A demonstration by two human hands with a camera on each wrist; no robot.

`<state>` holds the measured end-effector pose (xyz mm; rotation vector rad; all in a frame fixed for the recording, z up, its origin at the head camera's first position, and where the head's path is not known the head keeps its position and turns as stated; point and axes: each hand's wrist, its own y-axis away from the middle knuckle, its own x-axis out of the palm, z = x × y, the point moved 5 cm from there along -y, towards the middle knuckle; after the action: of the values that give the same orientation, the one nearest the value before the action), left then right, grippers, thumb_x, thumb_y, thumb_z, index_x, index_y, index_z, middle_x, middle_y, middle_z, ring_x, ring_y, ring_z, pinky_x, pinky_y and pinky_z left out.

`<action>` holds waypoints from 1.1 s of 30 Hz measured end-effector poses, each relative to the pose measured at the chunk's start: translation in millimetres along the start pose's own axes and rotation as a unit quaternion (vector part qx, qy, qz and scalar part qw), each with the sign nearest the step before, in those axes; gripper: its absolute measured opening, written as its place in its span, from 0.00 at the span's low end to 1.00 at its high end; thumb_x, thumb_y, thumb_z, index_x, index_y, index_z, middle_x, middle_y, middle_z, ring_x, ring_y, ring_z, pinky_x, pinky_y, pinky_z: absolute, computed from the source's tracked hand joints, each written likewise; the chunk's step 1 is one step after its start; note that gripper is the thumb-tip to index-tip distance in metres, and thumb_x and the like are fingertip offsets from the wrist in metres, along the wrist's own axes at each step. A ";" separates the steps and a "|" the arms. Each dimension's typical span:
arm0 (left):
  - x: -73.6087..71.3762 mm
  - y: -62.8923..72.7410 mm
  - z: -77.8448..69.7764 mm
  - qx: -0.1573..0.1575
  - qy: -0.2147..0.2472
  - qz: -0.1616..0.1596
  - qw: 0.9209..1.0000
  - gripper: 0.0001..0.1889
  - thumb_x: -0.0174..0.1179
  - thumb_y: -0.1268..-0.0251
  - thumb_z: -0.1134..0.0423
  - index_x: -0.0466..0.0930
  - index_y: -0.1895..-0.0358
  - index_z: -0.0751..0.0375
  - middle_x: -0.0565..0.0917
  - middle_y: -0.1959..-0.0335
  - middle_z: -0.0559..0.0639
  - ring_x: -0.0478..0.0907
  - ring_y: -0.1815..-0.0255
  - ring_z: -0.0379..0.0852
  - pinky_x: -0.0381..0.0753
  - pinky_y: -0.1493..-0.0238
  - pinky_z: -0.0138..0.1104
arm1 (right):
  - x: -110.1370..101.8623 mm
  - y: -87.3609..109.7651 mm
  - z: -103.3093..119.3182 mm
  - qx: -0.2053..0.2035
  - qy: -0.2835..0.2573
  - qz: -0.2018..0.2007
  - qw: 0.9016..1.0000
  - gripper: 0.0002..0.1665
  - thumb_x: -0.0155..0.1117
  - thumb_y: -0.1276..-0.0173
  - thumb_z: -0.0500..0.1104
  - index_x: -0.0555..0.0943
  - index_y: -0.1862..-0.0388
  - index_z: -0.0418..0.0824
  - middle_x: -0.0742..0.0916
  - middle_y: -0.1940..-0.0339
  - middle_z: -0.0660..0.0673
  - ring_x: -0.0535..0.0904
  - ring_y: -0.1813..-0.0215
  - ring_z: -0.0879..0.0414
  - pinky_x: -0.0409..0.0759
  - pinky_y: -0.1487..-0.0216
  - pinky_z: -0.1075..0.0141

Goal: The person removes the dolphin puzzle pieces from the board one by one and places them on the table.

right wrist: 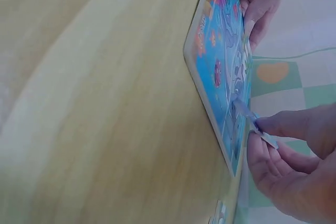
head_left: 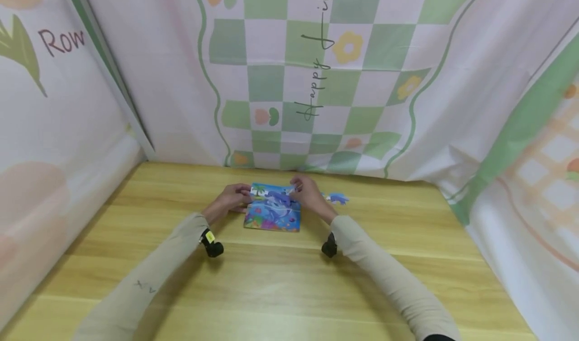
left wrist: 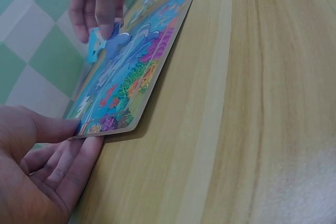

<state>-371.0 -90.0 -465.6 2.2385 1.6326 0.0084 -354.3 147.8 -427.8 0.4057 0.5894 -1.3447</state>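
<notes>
A jigsaw puzzle board [head_left: 273, 219] with a bright undersea picture lies on the table, a dolphin in its middle and coral along the near edge. My left hand [head_left: 236, 197] holds the board at its left side; in the left wrist view the thumb [left wrist: 65, 128] is on top and the fingers are at the edge below. My right hand [head_left: 309, 195] is over the board's right side. Between its thumb and forefinger it pinches a blue puzzle piece [right wrist: 254, 122], tilted, with its lower end right at the picture.
Loose blue puzzle pieces [head_left: 338, 198] lie on the wooden table [head_left: 280, 285] just right of the board. Behind the table hangs a checked curtain [head_left: 312, 79], with more printed cloth at both sides.
</notes>
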 end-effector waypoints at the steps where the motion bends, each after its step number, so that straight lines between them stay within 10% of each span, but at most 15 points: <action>1: -0.1 -0.1 0.4 -0.001 0.000 -0.001 1.000 0.28 0.61 0.27 0.72 0.69 0.26 0.70 0.80 0.52 0.52 0.81 0.57 0.43 0.92 0.62 0.28 | -0.3 0.5 -1.0 0.004 -0.001 -0.003 1.000 0.21 0.65 0.31 0.28 0.76 0.40 0.25 0.84 0.45 0.30 0.81 0.44 0.38 0.89 0.43 0.51; 15: -0.1 0.6 1.3 -0.002 0.008 -0.003 1.000 0.28 0.62 0.28 0.72 0.69 0.27 0.70 0.80 0.48 0.55 0.81 0.57 0.44 0.92 0.63 0.28 | -1.8 4.3 -6.9 0.032 -0.081 -0.026 0.996 0.16 0.67 0.32 0.26 0.80 0.46 0.25 0.83 0.57 0.33 0.87 0.64 0.44 0.95 0.61 0.59; 33: -0.9 -3.8 5.3 -0.008 0.015 -0.009 1.000 0.27 0.61 0.28 0.73 0.70 0.27 0.70 0.80 0.46 0.56 0.82 0.53 0.46 0.92 0.61 0.28 | -19.2 5.6 -27.5 0.062 -0.210 0.017 0.976 0.22 0.63 0.25 0.29 0.76 0.35 0.25 0.84 0.52 0.37 0.83 0.58 0.56 0.93 0.48 0.62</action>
<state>-373.6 -91.4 -471.4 2.2223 1.6616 0.0489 -355.5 180.2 -438.1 0.2205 0.1466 -1.3862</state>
